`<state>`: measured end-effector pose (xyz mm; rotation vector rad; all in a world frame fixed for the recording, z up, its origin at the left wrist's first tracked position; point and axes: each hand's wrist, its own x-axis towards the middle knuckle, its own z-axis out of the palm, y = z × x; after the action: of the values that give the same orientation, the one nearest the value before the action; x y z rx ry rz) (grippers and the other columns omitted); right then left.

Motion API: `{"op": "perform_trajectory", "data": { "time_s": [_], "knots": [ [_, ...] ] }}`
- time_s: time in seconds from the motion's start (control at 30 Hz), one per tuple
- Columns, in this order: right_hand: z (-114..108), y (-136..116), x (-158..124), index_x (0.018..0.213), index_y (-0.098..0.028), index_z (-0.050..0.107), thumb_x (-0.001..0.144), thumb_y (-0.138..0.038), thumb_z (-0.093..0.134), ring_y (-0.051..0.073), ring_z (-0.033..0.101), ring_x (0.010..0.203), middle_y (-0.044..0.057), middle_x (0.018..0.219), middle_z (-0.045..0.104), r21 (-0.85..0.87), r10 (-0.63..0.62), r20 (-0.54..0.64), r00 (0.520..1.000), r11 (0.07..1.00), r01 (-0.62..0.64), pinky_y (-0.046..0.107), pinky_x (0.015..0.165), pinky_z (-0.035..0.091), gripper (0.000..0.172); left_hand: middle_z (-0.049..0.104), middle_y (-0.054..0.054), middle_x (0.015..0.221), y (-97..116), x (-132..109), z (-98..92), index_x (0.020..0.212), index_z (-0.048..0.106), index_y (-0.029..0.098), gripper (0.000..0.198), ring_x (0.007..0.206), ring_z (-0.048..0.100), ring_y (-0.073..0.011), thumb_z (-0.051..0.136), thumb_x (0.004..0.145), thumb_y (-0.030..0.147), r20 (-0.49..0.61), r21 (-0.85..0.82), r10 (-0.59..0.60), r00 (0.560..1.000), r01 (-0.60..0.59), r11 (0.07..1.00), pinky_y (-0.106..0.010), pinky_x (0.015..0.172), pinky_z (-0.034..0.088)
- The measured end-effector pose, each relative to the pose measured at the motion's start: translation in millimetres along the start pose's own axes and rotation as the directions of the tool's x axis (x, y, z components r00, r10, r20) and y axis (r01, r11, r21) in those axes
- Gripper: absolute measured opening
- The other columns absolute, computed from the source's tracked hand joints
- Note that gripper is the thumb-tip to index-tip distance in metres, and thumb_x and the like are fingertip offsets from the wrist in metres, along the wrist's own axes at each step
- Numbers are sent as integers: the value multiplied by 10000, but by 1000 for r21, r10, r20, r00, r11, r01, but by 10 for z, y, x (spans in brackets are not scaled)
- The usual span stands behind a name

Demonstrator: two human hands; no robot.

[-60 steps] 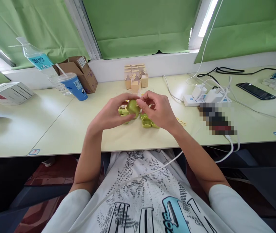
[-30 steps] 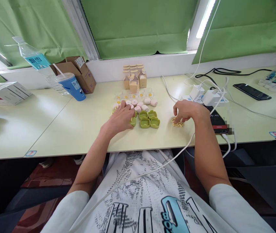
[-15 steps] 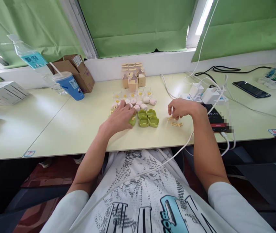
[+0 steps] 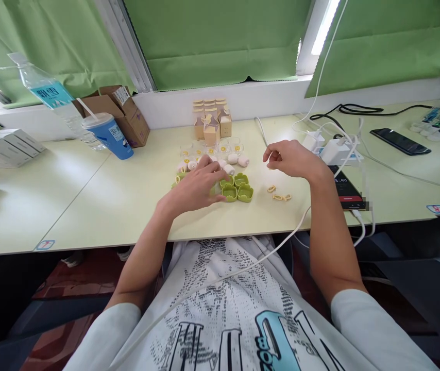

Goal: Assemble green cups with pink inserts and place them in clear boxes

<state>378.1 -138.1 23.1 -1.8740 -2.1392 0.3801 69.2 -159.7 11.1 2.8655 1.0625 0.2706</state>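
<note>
Green blinds [image 4: 220,41] hang behind our pale bench [image 4: 119,206], where a clear water bottle [image 4: 52,95], a blue drink cup [image 4: 108,136] and a brown cardboard box [image 4: 138,122] stand off to the left. Near the middle we have four green flower-shaped cups [image 4: 245,195] set close together in a square, with pinkish-white rounded pieces [image 4: 243,161] beyond them. Three small yellow loops [image 4: 277,198] lie on the bench to their right.

Our left hand [image 4: 199,185] arches beside and partly over the square, thumb and forefinger parted; whether it touches a cup we cannot tell. Our right hand [image 4: 291,158] hangs beyond the loops, its thumb and forefinger drawn close; anything pinched there is too small for us to make out.

We judge the step in hand to be pairing a loop with a green cup. If so, the next move calls for the left fingers to take one cup securely and the right to bring a loop over in a precise fingertip grip.
</note>
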Motion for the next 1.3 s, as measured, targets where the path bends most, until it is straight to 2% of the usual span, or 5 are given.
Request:
{"op": "perform_trajectory", "data": {
  "time_s": [0.47,0.73,0.87,1.03,1.3],
  "knots": [
    [15,-173,-57,988,-153,879,958,-151,722,217,770,757,85,861,838,330,-63,-205,977,935,129,364,823,632,160,712,-114,1226,-3,60,105,1027,822,233,134,1314,536,-348,853,979,354,98,-19,151,984,-149,989,-472,1103,527],
    [20,-308,-130,975,-170,887,939,-116,745,233,843,851,67,874,865,487,-100,-174,980,856,174,375,896,664,155,786,-93,1359,64,80,128,1379,677,220,441,1496,501,-360,840,970,250,170,-24,112,979,-110,994,-452,1112,519],
    [28,-309,-131,985,-190,888,904,-130,810,287,874,975,81,966,894,484,-73,-180,981,862,153,421,979,686,128,789,-97,1254,91,91,129,1301,707,208,359,1437,552,-370,809,957,205,180,-10,114,977,-114,993,-477,1128,524],
    [25,-334,-189,936,-227,839,881,-315,930,258,838,842,62,903,869,573,-163,-180,970,784,238,424,859,722,138,694,-119,1301,57,48,99,1244,630,200,244,1161,696,-275,684,1008,221,-111,-121,66,992,-79,989,-442,1042,593],
    [78,-573,-361,965,-223,833,913,-296,845,189,770,833,42,966,861,514,-378,-333,864,695,503,360,872,688,90,697,-80,1314,-41,44,158,1328,497,258,472,1225,745,-245,725,928,155,-564,-174,0,826,-119,977,-409,1047,651]
  ]
}}
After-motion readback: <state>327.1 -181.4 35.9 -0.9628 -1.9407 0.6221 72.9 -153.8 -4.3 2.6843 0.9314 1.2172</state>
